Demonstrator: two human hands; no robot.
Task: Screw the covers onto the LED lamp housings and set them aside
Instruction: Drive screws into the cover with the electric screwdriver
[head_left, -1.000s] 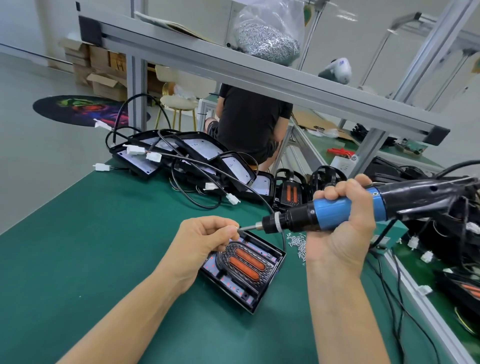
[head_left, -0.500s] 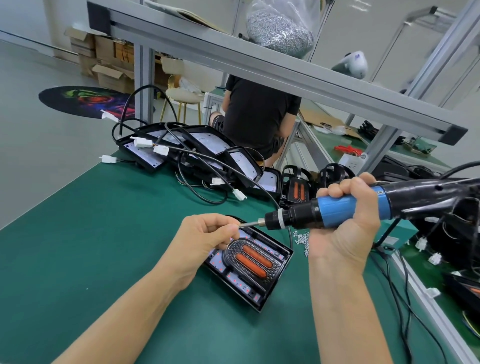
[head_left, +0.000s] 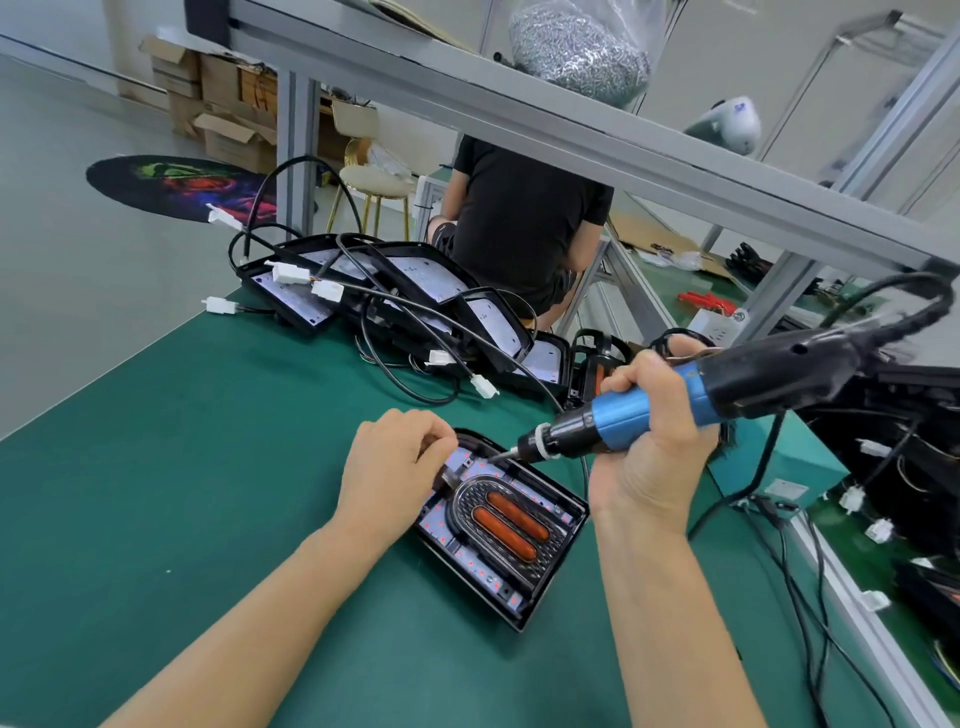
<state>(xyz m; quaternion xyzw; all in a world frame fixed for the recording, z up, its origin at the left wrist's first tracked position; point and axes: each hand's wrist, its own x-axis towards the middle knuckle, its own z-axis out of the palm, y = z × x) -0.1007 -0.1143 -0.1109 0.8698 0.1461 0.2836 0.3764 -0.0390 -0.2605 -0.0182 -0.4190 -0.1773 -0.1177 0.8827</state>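
So the lamp housing (head_left: 501, 525) sits flat on the green table (head_left: 182, 493), cover with two orange strips facing up. Right hand (head_left: 657, 441) is wrapped tight around the blue grip of the electric screwdriver (head_left: 639, 415), bit angled down at the housing's far left corner. Left hand (head_left: 395, 467) is curled over that same corner, fingertips pinched together by the bit, can't tell if there's a screw in them. A pile of more housings (head_left: 395, 306) with cables lies behind it, further back on the table
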